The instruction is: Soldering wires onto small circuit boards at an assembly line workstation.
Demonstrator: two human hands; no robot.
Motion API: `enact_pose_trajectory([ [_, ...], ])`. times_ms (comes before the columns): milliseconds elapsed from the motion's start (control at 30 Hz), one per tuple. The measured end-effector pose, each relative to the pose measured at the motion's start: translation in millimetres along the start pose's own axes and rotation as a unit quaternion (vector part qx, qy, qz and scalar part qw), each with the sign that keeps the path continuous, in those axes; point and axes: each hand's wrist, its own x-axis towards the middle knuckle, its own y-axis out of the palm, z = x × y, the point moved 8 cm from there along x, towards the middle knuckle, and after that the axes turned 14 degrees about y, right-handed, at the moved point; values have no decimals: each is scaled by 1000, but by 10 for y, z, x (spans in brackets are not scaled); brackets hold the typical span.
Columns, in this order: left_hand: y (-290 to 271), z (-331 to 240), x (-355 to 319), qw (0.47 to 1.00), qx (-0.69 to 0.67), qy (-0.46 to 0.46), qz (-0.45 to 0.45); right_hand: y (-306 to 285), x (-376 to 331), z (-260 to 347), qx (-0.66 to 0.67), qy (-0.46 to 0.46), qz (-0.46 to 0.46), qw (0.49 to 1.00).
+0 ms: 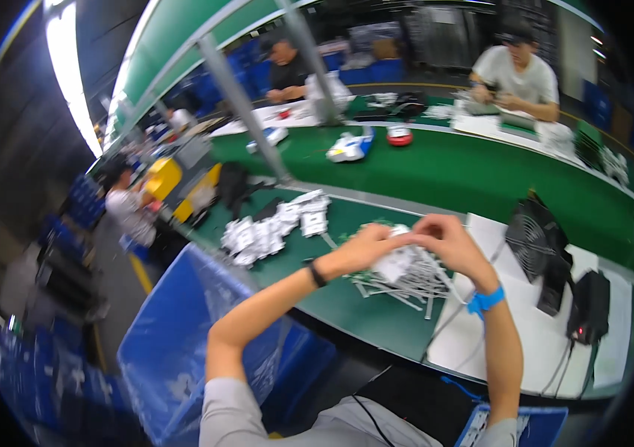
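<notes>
Over the green workbench (347,298), my left hand (371,247) and my right hand (447,240) meet at the fingertips. Both are closed, pinching at what looks like a white packet (394,266), partly covered by my fingers and blurred. Under and around it lies a loose pile of thin white strips (403,292), with some green bits at its far left side. To the left of my hands is a heap of white packets (261,232) with dark printing. I wear a black band on my left wrist and a blue strap (486,299) on my right.
A blue bin (160,335) lined with clear plastic stands left of the bench. At right, a black fan (533,242) and a black power box (589,307) with cables rest on white sheets. A green conveyor belt (436,162) runs behind, with co-workers beyond and at left.
</notes>
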Motion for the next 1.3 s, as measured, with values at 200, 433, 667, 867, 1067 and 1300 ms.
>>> enact_pose_trajectory([
  [200,-6,-351,42,990,16,80,-114,-71,26,-97,81,61,-36,994],
  [433,-194,-420,310,946,42,154,-283,-320,-201,-135,117,116,-92,982],
  [667,647,-341,1103,929,-210,137,-274,-531,-990,226,-243,-120,-438,857],
  [867,1431,-283,1306,942,-288,108,-133,-533,-1519,18,-279,-60,-392,875],
  [1067,2012,-304,1034,940,-336,54,-22,-1305,-2459,-1281,184,106,-508,835],
  [1300,2519,-95,878,977,-170,53,113,-2050,-2390,-1252,-107,70,-611,781],
])
